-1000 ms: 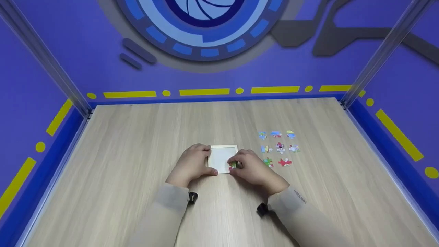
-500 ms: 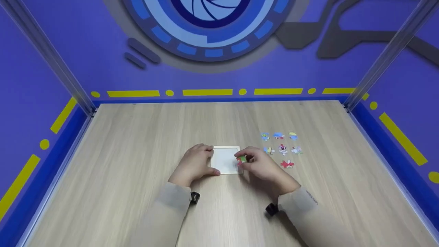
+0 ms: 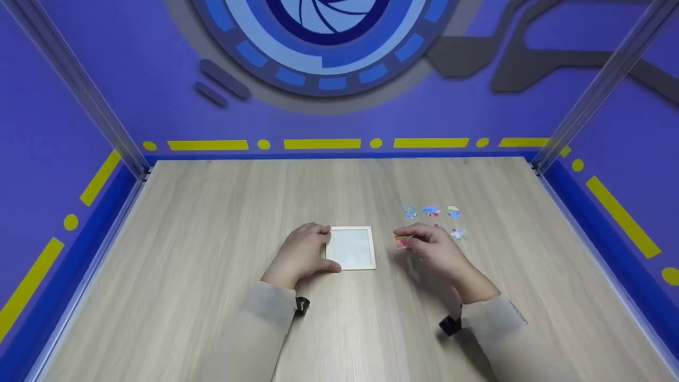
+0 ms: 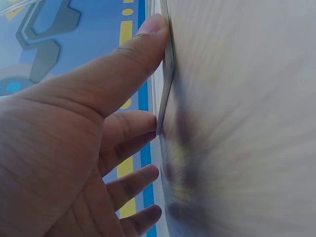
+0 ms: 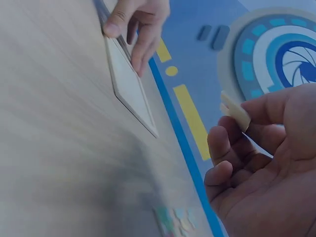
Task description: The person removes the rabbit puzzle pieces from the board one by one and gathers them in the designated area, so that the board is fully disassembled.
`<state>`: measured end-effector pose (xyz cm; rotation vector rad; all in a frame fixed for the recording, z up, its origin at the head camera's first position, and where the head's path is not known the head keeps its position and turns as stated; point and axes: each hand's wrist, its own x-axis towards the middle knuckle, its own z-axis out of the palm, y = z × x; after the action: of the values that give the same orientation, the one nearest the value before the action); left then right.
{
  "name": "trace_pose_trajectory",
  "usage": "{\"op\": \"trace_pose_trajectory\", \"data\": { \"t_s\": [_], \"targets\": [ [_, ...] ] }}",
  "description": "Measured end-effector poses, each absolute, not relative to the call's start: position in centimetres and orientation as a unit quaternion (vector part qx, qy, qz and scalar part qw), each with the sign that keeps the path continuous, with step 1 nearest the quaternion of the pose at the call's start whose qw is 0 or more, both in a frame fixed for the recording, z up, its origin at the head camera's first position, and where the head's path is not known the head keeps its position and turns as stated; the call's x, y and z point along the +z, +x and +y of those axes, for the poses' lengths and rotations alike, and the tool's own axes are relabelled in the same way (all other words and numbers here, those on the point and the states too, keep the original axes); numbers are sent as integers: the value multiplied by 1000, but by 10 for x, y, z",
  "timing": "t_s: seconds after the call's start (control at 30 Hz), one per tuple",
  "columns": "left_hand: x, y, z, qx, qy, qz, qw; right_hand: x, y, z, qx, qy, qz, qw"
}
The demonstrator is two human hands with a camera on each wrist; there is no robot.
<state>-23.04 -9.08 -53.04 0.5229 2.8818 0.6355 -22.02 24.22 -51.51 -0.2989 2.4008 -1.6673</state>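
Note:
My left hand (image 3: 302, 252) holds the left side of a small square puzzle tray (image 3: 373, 249), with a pale wooden rim and a whitish inside. In the left wrist view the thumb (image 4: 150, 32) lies on the tray's edge and the index fingertip touches its corner. My right hand (image 3: 437, 257) is raised to the right of the tray, pinching a jigsaw piece (image 3: 400, 242) with red and yellow print between thumb and fingers. In the right wrist view that piece (image 5: 236, 112) shows its plain wooden side.
Several loose jigsaw pieces (image 3: 431, 211) lie on the wooden table (image 3: 238, 212) at the right, some partly covered by my right hand. Purple panels (image 3: 132, 116) with yellow marks enclose the back and sides.
My right hand has lifted the jigsaw piece from the tray's right side and moved right with it. The left hand keeps its hold on the tray.

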Motion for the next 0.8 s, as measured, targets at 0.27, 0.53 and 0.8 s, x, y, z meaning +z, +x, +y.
{"op": "trace_pose_trajectory", "data": {
  "t_s": [0.27, 0.53, 0.8],
  "targets": [
    [-529, -230, -91, 218, 175, 957, 74, -510, -218, 275, -597, -95, 791, 97],
    [-531, -230, -90, 218, 168, 958, 79, -510, -214, 307, -607, -78, 786, 85],
    [-531, -231, -90, 214, 167, 959, 82, -512, -215, 338, -578, -40, 812, 67]
  ]
}}
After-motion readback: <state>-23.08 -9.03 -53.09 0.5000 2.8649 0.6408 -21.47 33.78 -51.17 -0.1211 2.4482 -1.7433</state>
